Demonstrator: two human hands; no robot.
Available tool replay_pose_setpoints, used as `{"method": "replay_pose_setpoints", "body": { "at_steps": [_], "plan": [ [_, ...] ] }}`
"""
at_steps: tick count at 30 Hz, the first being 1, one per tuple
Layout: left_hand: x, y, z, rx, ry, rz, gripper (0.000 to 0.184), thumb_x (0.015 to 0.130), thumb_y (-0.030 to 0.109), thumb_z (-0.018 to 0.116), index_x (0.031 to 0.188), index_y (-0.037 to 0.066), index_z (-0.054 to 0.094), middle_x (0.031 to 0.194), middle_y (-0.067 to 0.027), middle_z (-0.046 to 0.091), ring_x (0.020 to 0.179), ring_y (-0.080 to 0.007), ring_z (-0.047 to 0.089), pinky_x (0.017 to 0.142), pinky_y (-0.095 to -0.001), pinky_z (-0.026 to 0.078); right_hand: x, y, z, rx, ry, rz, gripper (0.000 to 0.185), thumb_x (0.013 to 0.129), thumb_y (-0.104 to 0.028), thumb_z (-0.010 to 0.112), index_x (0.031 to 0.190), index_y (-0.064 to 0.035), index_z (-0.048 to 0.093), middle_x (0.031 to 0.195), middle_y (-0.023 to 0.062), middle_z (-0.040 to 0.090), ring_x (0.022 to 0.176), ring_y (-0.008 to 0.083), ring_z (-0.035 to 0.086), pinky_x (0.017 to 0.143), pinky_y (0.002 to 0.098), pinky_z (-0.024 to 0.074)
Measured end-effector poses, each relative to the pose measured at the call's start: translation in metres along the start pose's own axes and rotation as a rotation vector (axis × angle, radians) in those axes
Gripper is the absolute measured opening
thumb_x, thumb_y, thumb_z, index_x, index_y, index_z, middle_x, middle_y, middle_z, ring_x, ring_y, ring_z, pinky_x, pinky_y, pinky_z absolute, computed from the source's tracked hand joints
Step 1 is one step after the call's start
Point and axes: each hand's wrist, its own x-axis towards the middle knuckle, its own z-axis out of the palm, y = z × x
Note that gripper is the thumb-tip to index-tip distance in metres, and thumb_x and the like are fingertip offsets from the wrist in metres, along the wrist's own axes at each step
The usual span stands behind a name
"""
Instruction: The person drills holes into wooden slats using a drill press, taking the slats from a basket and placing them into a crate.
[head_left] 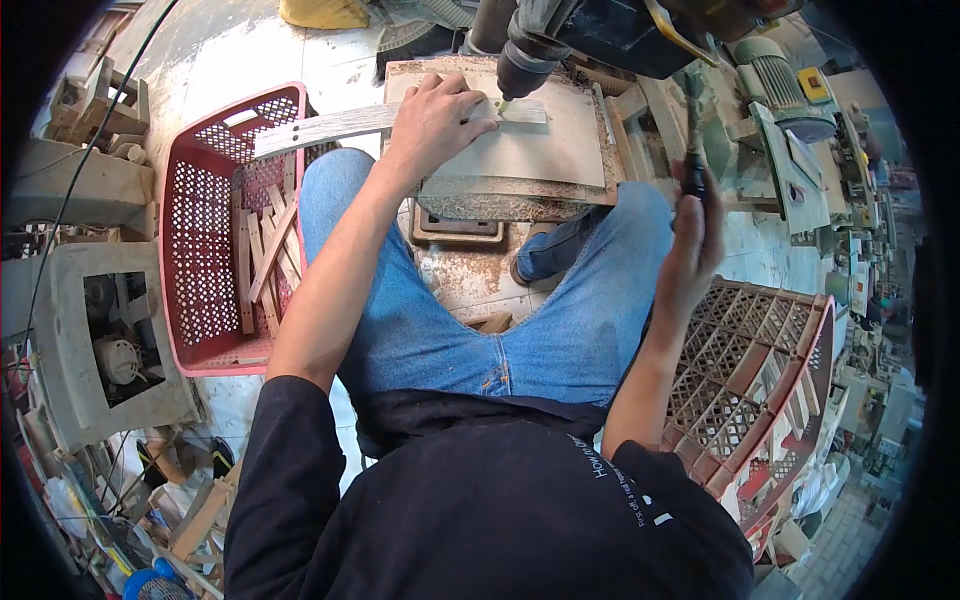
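Note:
My left hand (432,125) presses a pale wooden strip (345,126) down on the board-topped work table (560,165), its fingers bent over the strip. The strip sticks out to the left and has small dark holes near that end. Right beside my fingertips, the bit under the drill chuck (525,68) meets the strip, with a greenish-yellow spot around it. My right hand (695,235) is raised to the right, its fingers wrapped around the black grip of a lever (694,175) on the drill press (620,35).
A red plastic crate (190,335) with several wooden strips (262,262) stands to the left of my legs. On the right is a brownish crate (745,345) with more wood pieces. Wood shavings lie around the table edges. An electric motor (775,85) stands at the far right.

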Motion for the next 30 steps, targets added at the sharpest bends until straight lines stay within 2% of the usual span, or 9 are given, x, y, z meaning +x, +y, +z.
{"method": "replay_pose_setpoints", "body": {
  "at_steps": [4, 7, 8, 11, 17, 20, 23, 26, 30],
  "plan": [
    [0.001, 0.0, -0.001, 0.01, -0.041, -0.01, 0.042, 0.082, 0.039, 0.079, 0.113, 0.012, 0.076, 0.102, -0.0057, 0.065, 0.1, -0.0283, 0.059, 0.088, -0.0428, 0.053, 0.003, 0.035, 0.021, 0.081, -0.142, 0.168, 0.048, 0.108, -0.033, 0.051, 0.143, -0.0007, 0.05, 0.123, 0.0096, 0.063, 0.103, 0.0148, 0.059, 0.09, 0.0282, 0.0475],
    [0.001, -0.001, 0.0, -0.002, -0.027, -0.005, 0.041, 0.082, 0.039, 0.079, 0.111, 0.011, 0.076, 0.102, -0.0059, 0.064, 0.1, -0.0286, 0.059, 0.088, -0.0435, 0.054, 0.012, 0.054, 0.033, -0.032, -0.141, 0.066, 0.052, 0.108, -0.038, 0.051, 0.145, -0.0009, 0.047, 0.122, 0.012, 0.063, 0.108, 0.0211, 0.06, 0.097, 0.0328, 0.0469],
    [0.0, -0.001, 0.0, -0.012, -0.014, -0.001, 0.04, 0.082, 0.04, 0.079, 0.11, 0.01, 0.076, 0.102, -0.0059, 0.064, 0.1, -0.0287, 0.059, 0.087, -0.0437, 0.054, 0.013, 0.057, 0.035, 0.005, -0.155, 0.134, 0.057, 0.107, -0.044, 0.05, 0.143, -0.0006, 0.048, 0.123, 0.0142, 0.062, 0.115, 0.0265, 0.06, 0.102, 0.0365, 0.0447],
    [0.001, -0.001, 0.0, -0.013, -0.008, 0.001, 0.039, 0.082, 0.04, 0.079, 0.108, 0.01, 0.076, 0.102, -0.0059, 0.064, 0.099, -0.0288, 0.058, 0.086, -0.0431, 0.054, 0.02, 0.057, 0.04, -0.053, -0.17, 0.114, 0.047, 0.108, -0.045, 0.049, 0.133, -0.0053, 0.059, 0.122, 0.0101, 0.066, 0.115, 0.023, 0.06, 0.102, 0.0375, 0.0438],
    [0.001, -0.001, -0.001, 0.007, -0.058, -0.027, 0.04, 0.081, 0.04, 0.079, 0.109, 0.012, 0.076, 0.102, -0.0057, 0.064, 0.099, -0.0284, 0.059, 0.086, -0.0423, 0.054, 0.026, 0.062, 0.045, -0.147, -0.167, 0.112, 0.047, 0.107, -0.045, 0.049, 0.131, -0.0053, 0.059, 0.121, 0.0119, 0.066, 0.113, 0.0243, 0.06, 0.101, 0.0363, 0.0438],
    [0.001, -0.003, 0.003, 0.007, 0.001, 0.013, 0.039, 0.082, 0.04, 0.079, 0.108, 0.011, 0.076, 0.1, -0.0057, 0.064, 0.098, -0.0281, 0.059, 0.086, -0.0423, 0.054, 0.026, 0.06, 0.044, -0.112, -0.194, 0.108, 0.046, 0.107, -0.045, 0.049, 0.131, -0.006, 0.058, 0.121, 0.0116, 0.067, 0.111, 0.0247, 0.061, 0.1, 0.0365, 0.0444],
    [0.001, -0.002, 0.003, -0.012, -0.026, -0.026, 0.041, 0.079, 0.042, 0.08, 0.105, 0.011, 0.078, 0.102, -0.0043, 0.066, 0.103, -0.0268, 0.06, 0.086, -0.0432, 0.052, 0.027, 0.055, 0.044, -0.114, -0.215, 0.127, 0.051, 0.108, -0.044, 0.048, 0.133, -0.0004, 0.053, 0.117, 0.016, 0.06, 0.108, 0.029, 0.059, 0.098, 0.0361, 0.0446],
    [0.001, -0.003, 0.0, 0.02, -0.063, -0.025, 0.042, 0.082, 0.041, 0.078, 0.113, 0.013, 0.076, 0.101, -0.0053, 0.065, 0.099, -0.0272, 0.059, 0.087, -0.0413, 0.054, 0.028, 0.06, 0.046, -0.077, -0.22, 0.131, 0.047, 0.108, -0.041, 0.049, 0.133, -0.0014, 0.053, 0.116, 0.0153, 0.06, 0.107, 0.0279, 0.059, 0.097, 0.0351, 0.0451],
    [0.001, -0.003, 0.001, -0.016, -0.034, -0.014, 0.041, 0.082, 0.041, 0.078, 0.11, 0.012, 0.077, 0.101, -0.0053, 0.064, 0.099, -0.027, 0.059, 0.087, -0.0412, 0.054, 0.027, 0.057, 0.045, -0.057, -0.223, 0.154, 0.045, 0.108, -0.039, 0.051, 0.133, -0.0014, 0.053, 0.115, 0.0155, 0.061, 0.107, 0.0274, 0.059, 0.097, 0.0342, 0.0451]
  ]
}}
